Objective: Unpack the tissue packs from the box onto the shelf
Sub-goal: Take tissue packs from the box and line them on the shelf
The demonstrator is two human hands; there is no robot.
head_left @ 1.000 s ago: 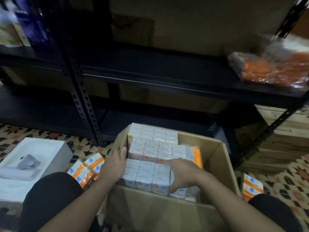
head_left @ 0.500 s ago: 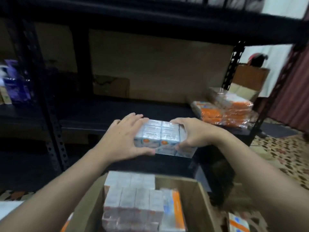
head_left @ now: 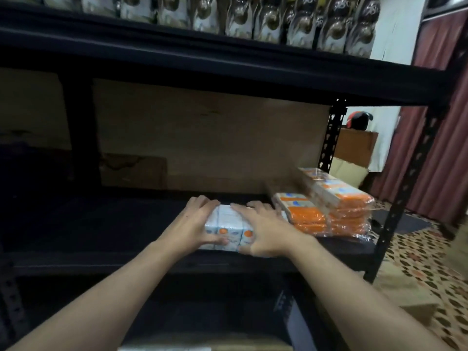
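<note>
A white and orange tissue pack bundle (head_left: 228, 230) rests on the black middle shelf (head_left: 101, 224), close to its front edge. My left hand (head_left: 192, 224) clasps its left side and my right hand (head_left: 263, 231) covers its right side and top. Just right of it stand stacked orange tissue packs (head_left: 329, 211) in clear wrap. Only a pale strip of the box (head_left: 207, 347) shows at the bottom edge of the view.
The upper shelf (head_left: 228, 64) overhangs and carries a row of shiny pouches (head_left: 253, 19). A perforated black upright (head_left: 402, 198) stands at the right. Beyond it are a patterned floor (head_left: 430, 262) and a red curtain (head_left: 445, 122).
Both hands lifted the bundle out of the box, carried it forward and set it down on the middle shelf beside the orange packs. The view tilted up, so the box dropped out of sight.
</note>
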